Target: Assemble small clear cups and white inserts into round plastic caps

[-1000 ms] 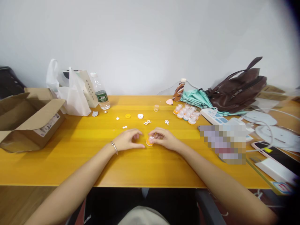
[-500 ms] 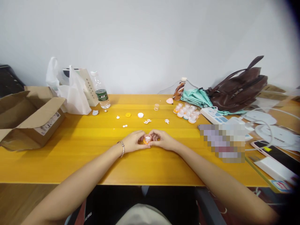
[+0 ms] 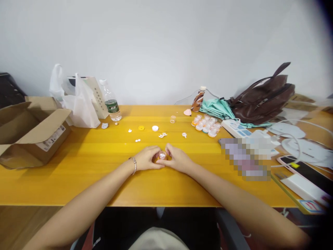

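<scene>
Between my two hands, over the middle of the table, is a small clear plastic cup with an orange base [image 3: 162, 155]. Fingers and thumb of my left hand [image 3: 146, 158] curl around its left side. My right hand [image 3: 179, 159] closes on it from the right, its thumb across the front and its fingertips behind. Most of the orange base is hidden by the thumbs. Beyond the hands lie thin white cut-out pieces [image 3: 162, 135], a white disc [image 3: 155, 128], a yellow disc [image 3: 141, 128] and small white round pieces [image 3: 137, 140].
Several similar clear cups [image 3: 205, 125] stand grouped at right, near a brown drink bottle [image 3: 198, 99]. A lone clear cup [image 3: 173, 119] stands farther back. An open cardboard box [image 3: 33, 139] and a water bottle [image 3: 112, 104] are left; a power strip [image 3: 236, 128] lies right.
My right hand has shifted around the cup, its fingers now more behind it and its thumb farther across the front. Less of the orange base shows. The view has moved slightly.
</scene>
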`<state>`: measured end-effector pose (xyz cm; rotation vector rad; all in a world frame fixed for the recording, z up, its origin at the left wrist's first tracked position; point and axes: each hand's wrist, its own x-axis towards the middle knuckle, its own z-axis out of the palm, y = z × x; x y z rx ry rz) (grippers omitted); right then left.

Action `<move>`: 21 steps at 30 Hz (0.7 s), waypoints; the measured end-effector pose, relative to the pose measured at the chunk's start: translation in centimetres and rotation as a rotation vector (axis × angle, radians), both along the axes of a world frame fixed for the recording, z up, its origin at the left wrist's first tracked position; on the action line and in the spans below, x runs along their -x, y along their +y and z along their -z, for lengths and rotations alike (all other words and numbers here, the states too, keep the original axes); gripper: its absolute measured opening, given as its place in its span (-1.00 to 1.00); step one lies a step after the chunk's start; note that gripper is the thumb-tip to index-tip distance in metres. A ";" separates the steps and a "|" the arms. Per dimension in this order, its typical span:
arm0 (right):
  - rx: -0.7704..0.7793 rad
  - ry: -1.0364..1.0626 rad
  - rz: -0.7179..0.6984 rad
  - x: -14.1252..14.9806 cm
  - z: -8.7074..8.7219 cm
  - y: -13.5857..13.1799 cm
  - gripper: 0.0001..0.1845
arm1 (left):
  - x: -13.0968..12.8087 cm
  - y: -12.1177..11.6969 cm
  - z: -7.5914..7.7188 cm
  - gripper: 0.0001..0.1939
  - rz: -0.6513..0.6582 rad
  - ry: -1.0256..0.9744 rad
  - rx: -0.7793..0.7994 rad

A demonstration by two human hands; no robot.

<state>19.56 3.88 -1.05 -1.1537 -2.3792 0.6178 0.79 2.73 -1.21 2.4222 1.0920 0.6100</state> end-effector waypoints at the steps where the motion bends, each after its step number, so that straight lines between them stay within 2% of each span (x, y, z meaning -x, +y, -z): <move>1: -0.029 -0.036 0.009 0.2 0.0 -0.1 -0.53 | -0.1 0.0 0.0 -0.64 -0.006 0.009 -0.011; 5: -0.106 -0.095 0.012 0.5 0.1 -0.3 -0.52 | -0.2 0.2 0.4 -0.55 -0.035 0.001 -0.008; 14: -0.148 -0.154 0.080 0.9 0.4 -0.4 -0.47 | -0.5 0.1 0.5 -0.60 -0.065 -0.010 -0.007; 21: -0.167 -0.168 0.055 1.3 0.6 -0.7 -0.63 | -0.5 0.3 0.9 -0.71 -0.073 -0.073 0.105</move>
